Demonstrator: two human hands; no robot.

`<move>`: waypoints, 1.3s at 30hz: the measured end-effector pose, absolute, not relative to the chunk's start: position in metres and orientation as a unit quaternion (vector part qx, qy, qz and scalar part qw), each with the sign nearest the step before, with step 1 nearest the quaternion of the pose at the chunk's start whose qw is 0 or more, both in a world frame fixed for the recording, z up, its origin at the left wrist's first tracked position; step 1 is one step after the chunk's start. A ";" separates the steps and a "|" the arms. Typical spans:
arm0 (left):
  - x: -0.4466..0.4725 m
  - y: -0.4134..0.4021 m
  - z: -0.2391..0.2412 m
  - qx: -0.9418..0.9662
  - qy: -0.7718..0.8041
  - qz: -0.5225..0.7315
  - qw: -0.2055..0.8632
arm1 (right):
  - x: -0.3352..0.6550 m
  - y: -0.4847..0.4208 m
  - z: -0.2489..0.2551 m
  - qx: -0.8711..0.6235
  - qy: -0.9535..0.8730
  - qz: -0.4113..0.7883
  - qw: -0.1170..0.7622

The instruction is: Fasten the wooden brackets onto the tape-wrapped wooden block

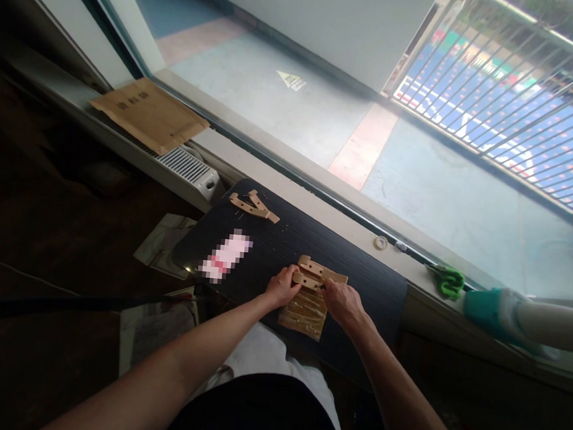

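Note:
My left hand (283, 286) is closed on the left end of a pale wooden strip (309, 282) with dark holes along it. My right hand (342, 300) is closed at the strip's right end, fingers pressed together. A small dark thing shows at its fingertips, too small to name. Just beyond lies a second wooden strip (313, 268), also with holes and a raised rounded end. Both strips rest over a wrinkled, glossy yellow-brown piece (302, 315) on the black table (273, 254).
More wooden strips (253, 207) lie at the table's far left, near a blurred-out pink-and-white item (226, 256). A brown envelope (149, 115) covers part of the radiator (190, 170). A tape roll (380, 242) and a green-handled tool (447, 281) sit on the window ledge.

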State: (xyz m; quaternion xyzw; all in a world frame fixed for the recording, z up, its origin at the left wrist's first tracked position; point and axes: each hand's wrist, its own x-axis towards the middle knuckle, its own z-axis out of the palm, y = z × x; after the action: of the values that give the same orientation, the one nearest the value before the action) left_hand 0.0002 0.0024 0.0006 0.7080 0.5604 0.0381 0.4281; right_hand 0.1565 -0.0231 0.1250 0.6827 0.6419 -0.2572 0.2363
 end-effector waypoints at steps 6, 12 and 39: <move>0.000 0.002 0.002 0.707 0.563 0.039 0.427 | 0.158 -0.021 0.132 0.667 0.659 -0.257 0.233; 0.000 0.001 -0.001 0.710 0.560 0.040 0.425 | 0.156 -0.025 0.124 0.669 0.656 -0.259 0.235; 0.000 0.001 -0.003 0.718 0.554 0.049 0.418 | 0.154 -0.026 0.122 0.686 0.640 -0.250 0.238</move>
State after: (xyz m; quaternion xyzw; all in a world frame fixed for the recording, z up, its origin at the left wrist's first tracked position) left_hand 0.0005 0.0010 -0.0031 0.7180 0.5541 0.0495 0.4184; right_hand 0.1543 -0.0260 0.1220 0.6864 0.6399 -0.2502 0.2383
